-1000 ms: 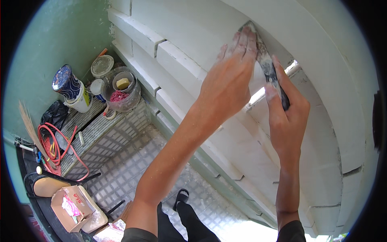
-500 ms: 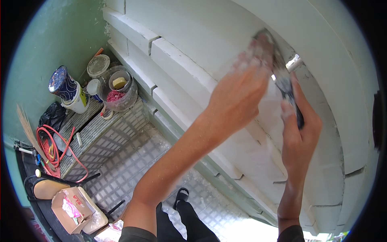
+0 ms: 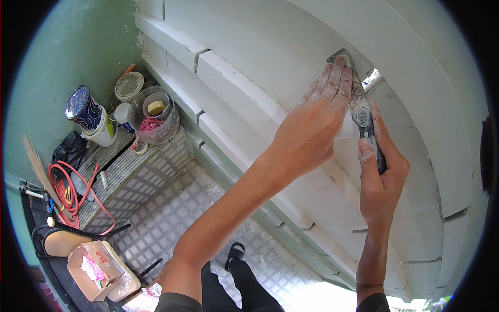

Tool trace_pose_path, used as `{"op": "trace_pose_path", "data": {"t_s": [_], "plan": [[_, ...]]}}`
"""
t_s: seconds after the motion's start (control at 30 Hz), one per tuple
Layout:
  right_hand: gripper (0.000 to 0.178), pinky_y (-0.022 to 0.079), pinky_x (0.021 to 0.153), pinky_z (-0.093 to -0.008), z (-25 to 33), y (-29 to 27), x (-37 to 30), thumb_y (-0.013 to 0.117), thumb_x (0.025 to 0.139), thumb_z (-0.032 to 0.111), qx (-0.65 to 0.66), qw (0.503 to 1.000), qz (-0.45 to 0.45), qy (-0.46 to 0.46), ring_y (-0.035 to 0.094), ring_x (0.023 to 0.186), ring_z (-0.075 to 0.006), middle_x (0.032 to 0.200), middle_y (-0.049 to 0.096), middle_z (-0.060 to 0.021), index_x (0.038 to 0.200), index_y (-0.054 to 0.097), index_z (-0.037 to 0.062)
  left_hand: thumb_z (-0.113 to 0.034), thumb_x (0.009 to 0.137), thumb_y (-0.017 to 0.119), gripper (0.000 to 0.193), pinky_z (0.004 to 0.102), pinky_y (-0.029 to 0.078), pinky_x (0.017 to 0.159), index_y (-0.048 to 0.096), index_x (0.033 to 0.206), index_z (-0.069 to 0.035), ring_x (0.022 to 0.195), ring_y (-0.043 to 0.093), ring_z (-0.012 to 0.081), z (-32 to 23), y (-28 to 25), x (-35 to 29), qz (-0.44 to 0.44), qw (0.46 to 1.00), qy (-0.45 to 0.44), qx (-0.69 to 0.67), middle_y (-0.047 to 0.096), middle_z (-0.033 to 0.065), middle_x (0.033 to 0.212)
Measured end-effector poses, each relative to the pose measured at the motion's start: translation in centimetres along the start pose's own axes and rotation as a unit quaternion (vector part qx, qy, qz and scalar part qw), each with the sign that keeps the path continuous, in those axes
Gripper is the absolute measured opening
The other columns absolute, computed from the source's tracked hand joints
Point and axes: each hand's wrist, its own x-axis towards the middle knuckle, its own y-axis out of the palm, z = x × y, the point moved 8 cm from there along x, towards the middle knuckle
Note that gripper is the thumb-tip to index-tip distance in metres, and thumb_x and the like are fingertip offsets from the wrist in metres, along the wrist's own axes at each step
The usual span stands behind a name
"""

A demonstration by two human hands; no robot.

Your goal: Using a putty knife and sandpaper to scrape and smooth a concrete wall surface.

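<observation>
My right hand (image 3: 383, 184) is wrapped round the dark handle of a putty knife (image 3: 358, 96), its metal blade smeared with white and pointing up and away. Stretched out and dusted white, the fingers of my left hand (image 3: 322, 99) lie flat, the fingertips touching the blade near its tip. The blade rests against a smooth white panel (image 3: 270, 31) of a stepped structure. Beside my left palm shows a pale, thin edge (image 3: 345, 127) that I cannot make out. Just right of the blade, a bright gap (image 3: 372, 79) opens between the panel and a curved white rim (image 3: 416, 47).
Stepped white ledges (image 3: 234, 75) run diagonally below my arms. At left, a ribbed bench (image 3: 117, 177) bears paint buckets (image 3: 104, 130), a clear tub (image 3: 169, 125) and a red hose (image 3: 70, 192). A cardboard box (image 3: 86, 281) sits on a black chair, lower left. Tiled floor (image 3: 171, 213) lies beneath.
My left hand, blurred before, is now sharp, its fingers flatter along the blade. The putty knife and my right hand have shifted slightly left.
</observation>
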Motion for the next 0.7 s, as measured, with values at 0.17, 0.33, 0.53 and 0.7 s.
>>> {"op": "trace_pose_path", "data": {"t_s": [0.17, 0.33, 0.53, 0.7], "plan": [[0.049, 0.032, 0.059, -0.0253, -0.5, 0.2, 0.2, 0.057, 0.096, 0.007, 0.007, 1.0, -0.008, 0.022, 0.04, 0.066, -0.0076, 0.082, 0.061, -0.0021, 0.144, 0.059, -0.0014, 0.013, 0.072, 0.063, 0.084, 0.0498, 0.037, 0.118, 0.031, 0.151, 0.015, 0.147, 0.035, 0.0481, 0.1, 0.1, 0.7, 0.012, 0.999, -0.016, 0.04, 0.032, 0.0361, 0.158], [0.049, 0.032, 0.058, -0.0264, 0.8, 2.6, 3.8, 0.059, 0.096, 0.01, 0.025, 1.0, 0.001, 0.002, 0.039, 0.065, -0.0081, 0.077, 0.056, -0.0001, 0.144, 0.059, -0.0005, 0.011, 0.073, 0.064, 0.084, 0.046, 0.037, 0.119, 0.031, 0.15, 0.016, 0.146, 0.037, 0.0467, 3.2, -1.9, 1.7, -0.033, 0.997, -0.044, 0.059, 0.035, 0.0353, 0.157], [0.048, 0.04, 0.056, -0.0292, 1.2, 2.0, 1.8, 0.059, 0.091, 0.004, 0.049, 0.996, -0.033, -0.072, 0.043, 0.058, -0.0118, 0.071, 0.057, -0.0124, 0.139, 0.062, -0.0032, 0.014, 0.067, 0.063, 0.096, 0.0443, 0.032, 0.123, 0.025, 0.156, 0.01, 0.149, 0.032, 0.0457, 2.6, -1.7, 0.5, -0.041, 0.998, -0.039, 0.029, 0.032, 0.033, 0.16], [0.051, 0.042, 0.058, -0.0281, -0.1, -0.7, 0.3, 0.059, 0.09, 0.002, 0.001, 0.994, -0.073, -0.083, 0.045, 0.062, -0.01, 0.08, 0.067, -0.0086, 0.14, 0.062, -0.0022, 0.015, 0.066, 0.059, 0.096, 0.053, 0.03, 0.123, 0.023, 0.155, 0.013, 0.149, 0.03, 0.0515, -0.2, 0.5, 0.9, -0.005, 1.0, -0.01, -0.023, 0.032, 0.0377, 0.157]]}}
